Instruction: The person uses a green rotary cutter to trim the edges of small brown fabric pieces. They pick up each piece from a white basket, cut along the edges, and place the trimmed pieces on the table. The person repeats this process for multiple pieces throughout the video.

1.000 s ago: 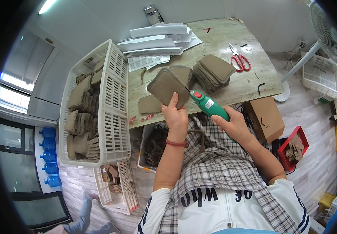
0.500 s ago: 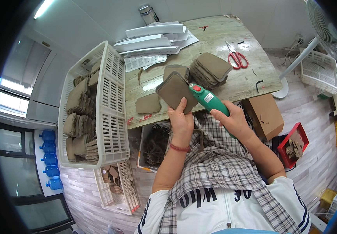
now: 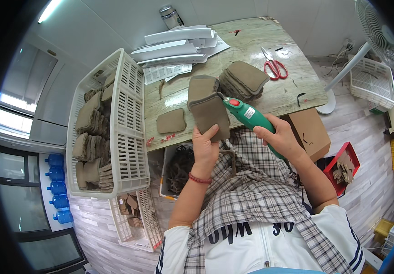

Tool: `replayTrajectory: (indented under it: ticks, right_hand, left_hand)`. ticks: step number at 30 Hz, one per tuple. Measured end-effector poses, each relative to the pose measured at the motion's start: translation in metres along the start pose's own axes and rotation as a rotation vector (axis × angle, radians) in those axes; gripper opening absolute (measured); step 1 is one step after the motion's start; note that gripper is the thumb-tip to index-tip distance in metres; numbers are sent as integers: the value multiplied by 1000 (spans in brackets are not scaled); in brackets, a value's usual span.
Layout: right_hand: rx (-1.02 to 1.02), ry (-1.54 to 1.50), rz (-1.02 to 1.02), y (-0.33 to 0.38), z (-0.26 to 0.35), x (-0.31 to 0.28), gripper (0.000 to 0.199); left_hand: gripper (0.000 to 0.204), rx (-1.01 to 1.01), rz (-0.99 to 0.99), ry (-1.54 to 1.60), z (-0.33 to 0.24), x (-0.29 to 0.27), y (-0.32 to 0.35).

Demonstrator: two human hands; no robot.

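Observation:
My left hand [image 3: 204,147] grips a brown felt-like pouch piece [image 3: 210,114] by its lower edge and holds it up over the near edge of the wooden table [image 3: 292,93]. My right hand [image 3: 280,138] holds a green handheld electric cutter [image 3: 250,118] with a red button. Its tip touches the upper right corner of the piece. Behind the held piece stands another brown piece [image 3: 201,87]. A stack of the same brown pieces [image 3: 244,79] lies on the table to the right. A single small brown piece [image 3: 171,121] lies flat to the left.
A white plastic crate [image 3: 130,137] full of brown pieces stands at the left. Red scissors [image 3: 275,68], white paper stacks [image 3: 176,45] and a metal can [image 3: 170,16] lie farther back. A cardboard box [image 3: 313,132], a red bin [image 3: 343,166] and a fan [image 3: 379,27] are at the right.
The brown piece has turned more upright in my left hand, and the cutter's tip has moved along to its upper right corner. Both hands have stayed over the table's near edge.

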State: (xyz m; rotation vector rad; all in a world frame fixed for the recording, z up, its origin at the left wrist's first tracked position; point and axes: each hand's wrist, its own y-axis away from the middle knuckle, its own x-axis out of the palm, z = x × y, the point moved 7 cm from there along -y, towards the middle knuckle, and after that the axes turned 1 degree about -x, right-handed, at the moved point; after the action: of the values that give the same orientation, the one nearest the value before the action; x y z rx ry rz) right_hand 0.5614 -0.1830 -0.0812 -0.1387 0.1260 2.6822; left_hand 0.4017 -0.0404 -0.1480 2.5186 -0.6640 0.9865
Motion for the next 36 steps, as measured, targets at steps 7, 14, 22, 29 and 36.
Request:
replayTrajectory:
  ticks: [7, 14, 22, 29, 36]
  right_hand:
    - [-26, 154, 121, 7, 5, -13, 38]
    - [-185, 405, 177, 12, 14, -15, 43]
    - [-250, 433, 158, 12, 9, -4, 47]
    - [-163, 347, 159, 11, 4, 9, 41]
    - [-46, 235, 204, 8, -4, 11, 40]
  left_hand:
    - [44, -69, 95, -232, -39, -6, 2]
    - [52, -156, 169, -471, -64, -10, 2]
    - [56, -234, 161, -540, -59, -16, 8]
    - [57, -284, 152, -570, -45, -13, 16]
    - [60, -356, 221, -655, -45, -17, 18]
